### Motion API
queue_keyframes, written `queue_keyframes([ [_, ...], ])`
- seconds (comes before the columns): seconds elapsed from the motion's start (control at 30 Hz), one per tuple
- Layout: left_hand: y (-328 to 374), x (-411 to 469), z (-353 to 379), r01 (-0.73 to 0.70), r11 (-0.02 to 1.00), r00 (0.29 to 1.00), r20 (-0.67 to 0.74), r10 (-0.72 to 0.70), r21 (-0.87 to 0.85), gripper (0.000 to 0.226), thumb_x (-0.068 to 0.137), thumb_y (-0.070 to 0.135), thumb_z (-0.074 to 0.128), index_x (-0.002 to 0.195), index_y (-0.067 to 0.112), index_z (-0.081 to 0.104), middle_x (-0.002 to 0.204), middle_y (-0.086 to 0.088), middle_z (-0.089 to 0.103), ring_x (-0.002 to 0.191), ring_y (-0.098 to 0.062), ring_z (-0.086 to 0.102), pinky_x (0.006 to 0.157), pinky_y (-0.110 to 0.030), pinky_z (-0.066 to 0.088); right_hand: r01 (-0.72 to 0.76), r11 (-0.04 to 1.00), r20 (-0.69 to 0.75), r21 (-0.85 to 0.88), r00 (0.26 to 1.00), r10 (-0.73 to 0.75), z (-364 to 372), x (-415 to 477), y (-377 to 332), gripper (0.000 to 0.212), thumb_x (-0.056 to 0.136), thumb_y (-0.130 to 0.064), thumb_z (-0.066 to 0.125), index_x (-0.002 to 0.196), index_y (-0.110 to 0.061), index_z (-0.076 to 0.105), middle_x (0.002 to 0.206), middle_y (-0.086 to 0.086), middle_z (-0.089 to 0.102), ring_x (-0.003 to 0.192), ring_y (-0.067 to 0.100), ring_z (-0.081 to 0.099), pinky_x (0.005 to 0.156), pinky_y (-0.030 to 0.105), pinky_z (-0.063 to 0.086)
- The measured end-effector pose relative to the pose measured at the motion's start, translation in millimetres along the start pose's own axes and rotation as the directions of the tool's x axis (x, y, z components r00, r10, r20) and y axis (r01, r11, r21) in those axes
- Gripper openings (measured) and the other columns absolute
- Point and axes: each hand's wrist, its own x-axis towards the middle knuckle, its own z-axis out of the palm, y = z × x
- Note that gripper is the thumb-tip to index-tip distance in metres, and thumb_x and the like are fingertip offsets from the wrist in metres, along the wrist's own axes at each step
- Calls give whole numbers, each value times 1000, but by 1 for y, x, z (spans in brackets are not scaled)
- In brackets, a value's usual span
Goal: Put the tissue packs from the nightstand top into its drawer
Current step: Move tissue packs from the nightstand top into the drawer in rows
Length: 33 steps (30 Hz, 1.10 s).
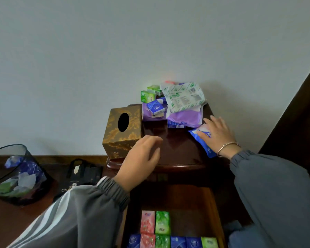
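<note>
We see the right hand [217, 135] lying flat, fingers straight and slightly spread, on a flat blue plastic tissue pack [201, 143] near the right edge of the dark glossy wooden nightstand top [175, 147]. The left hand [141, 158] hangs over the front of that top, fingers loosely curled, holding nothing. A heap of tissue packs [184, 117] (green, blue, purple, white-and-green) sits at the back, beside a gold patterned tissue box [122, 129]. Below, the open wooden drawer [216, 212] holds rows of small pink, green and blue packs [162, 222].
</note>
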Motion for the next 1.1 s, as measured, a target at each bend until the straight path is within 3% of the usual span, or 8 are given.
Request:
queue_keyframes([
  [0.13,-14,65,-8,6,991,999,-47,0,133,34,93,19,53,126,15,53,122,0,54,114,-13,49,90,-16,33,-56,997,173,-44,983,63,44,11,4,67,89,-64,33,147,-31,20,159,-5,10,145,27,11,113,46,21],
  [0.33,-56,156,-7,91,948,995,-2,-95,305,42,90,14,51,132,9,48,130,-10,50,118,-26,47,100,-37,43,-11,994,-20,-112,1000,9,62,5,8,65,88,-60,37,146,-32,27,156,-3,22,141,26,24,104,41,37],
  [0.5,-95,236,0,138,895,980,70,-184,425,69,81,7,57,145,13,31,144,-13,35,127,-35,39,101,-45,41,-12,991,-38,-132,999,7,55,3,4,63,87,-59,41,144,-33,32,152,-4,30,138,24,32,97,40,44],
  [0.67,-132,300,6,-11,804,943,272,-189,595,101,75,2,65,152,29,6,161,-4,3,145,-33,13,109,-52,30,1,991,-74,-136,997,-11,51,1,3,62,80,-54,57,135,-28,48,142,0,46,128,26,47,83,41,52],
  [0.77,-151,320,12,-68,768,900,372,-228,636,112,73,4,72,152,32,-3,162,2,-6,149,-29,2,113,-52,23,2,988,-91,-157,996,-16,52,3,3,64,75,-53,64,133,-27,52,139,1,50,124,26,51,79,40,54],
  [0.87,-164,326,22,-152,747,875,440,-204,647,114,71,13,79,153,28,1,161,0,9,147,-28,11,114,-50,25,5,986,-114,-167,993,-24,55,5,3,66,70,-50,70,129,-25,56,134,4,55,120,28,55,74,41,56],
  [0.97,-169,327,26,-191,720,911,394,-124,668,111,68,29,82,152,24,10,152,-5,30,137,-29,30,106,-46,35,15,983,-142,-183,989,-41,56,6,4,68,67,-49,73,128,-24,57,132,5,57,118,28,57,72,40,56],
  [1.1,-167,322,31,-210,699,936,348,-59,683,85,75,33,74,145,20,29,141,-10,34,130,-30,33,103,-44,36,19,984,-154,-179,987,-47,57,5,3,67,65,-47,76,125,-21,60,130,6,59,116,30,58,71,40,56],
])
